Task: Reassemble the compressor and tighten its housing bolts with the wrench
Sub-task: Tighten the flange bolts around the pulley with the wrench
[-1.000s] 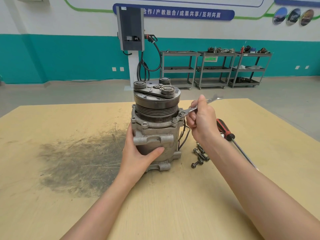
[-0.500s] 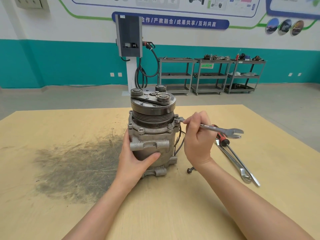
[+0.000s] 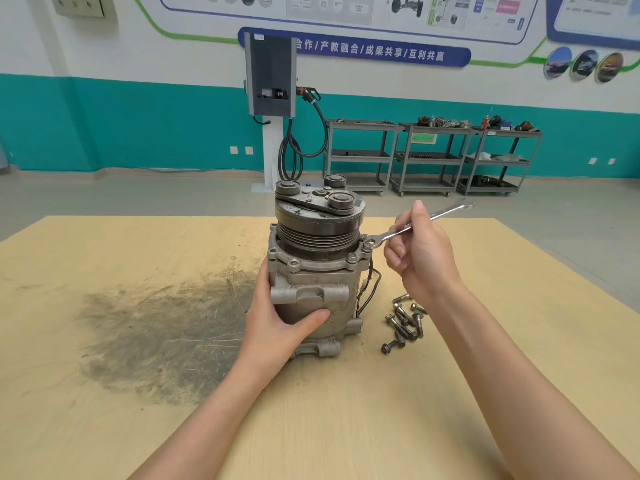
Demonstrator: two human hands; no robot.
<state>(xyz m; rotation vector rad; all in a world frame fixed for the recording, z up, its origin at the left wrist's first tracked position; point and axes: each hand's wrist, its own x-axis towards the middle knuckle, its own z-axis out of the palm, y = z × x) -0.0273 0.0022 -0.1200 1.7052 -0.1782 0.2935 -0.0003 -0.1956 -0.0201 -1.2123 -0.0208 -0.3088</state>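
Note:
A grey metal compressor (image 3: 313, 268) stands upright in the middle of the wooden table (image 3: 346, 410), its pulley and clutch plate on top. My left hand (image 3: 280, 323) grips its lower body from the left, thumb across the front. My right hand (image 3: 420, 258) holds a silver wrench (image 3: 415, 225) by its shaft. The wrench's ring end sits on a housing bolt (image 3: 367, 244) at the right rim of the flange, and its open end points up and to the right. Other flange bolts show along the front rim.
Several loose bolts (image 3: 403, 322) lie on the table just right of the compressor, below my right wrist. A dark grimy smear (image 3: 156, 334) covers the table to the left. Far behind stand a charging post (image 3: 272, 98) and grey shelf carts (image 3: 429, 157).
The wrench handle has swung back from pointing right and level to pointing up and away to the right, its ring end staying on the bolt. The camera tilted, hiding the screwdriver and second wrench.

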